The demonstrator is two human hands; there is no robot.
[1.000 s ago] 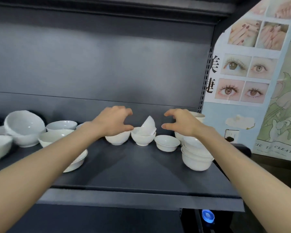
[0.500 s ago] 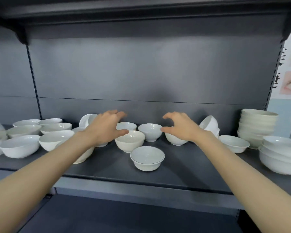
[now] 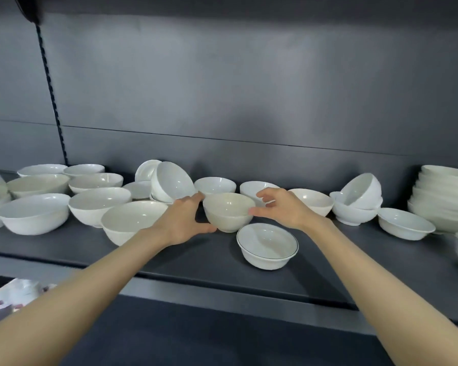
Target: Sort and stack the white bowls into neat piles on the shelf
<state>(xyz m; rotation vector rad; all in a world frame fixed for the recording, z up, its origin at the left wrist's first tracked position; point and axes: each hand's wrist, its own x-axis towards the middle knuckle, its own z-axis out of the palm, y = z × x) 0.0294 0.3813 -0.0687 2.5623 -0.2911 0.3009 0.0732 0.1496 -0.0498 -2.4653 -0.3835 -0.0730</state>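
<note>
1 line-rimmed bowl (image 3: 267, 245) sits near the shelf (image 3: 185, 262) front. Just behind it the left hand (image 3: 181, 223) cups the cream bowl (image 3: 228, 211) on its left side, and the right hand (image 3: 283, 210), fingers arched apart, touches its right rim with the thumb. Loose white bowls (image 3: 214, 184) crowd the back.

Brightness: moderate and even; nothing is washed out.
Source: light is thrown from above and in front, and a pale patch is left on the back panel (image 3: 222, 62).
Shadows: soft dark pools are cast under the white bowls (image 3: 35, 215) onto the shelf (image 3: 196, 254).
Glare: small highlights are seen inside the cream bowl (image 3: 228, 212).
Distortion: the slotted upright (image 3: 50, 96) is bent; the forearms (image 3: 64, 313) are stretched.
Blur: the lower left corner is smeared.
</note>
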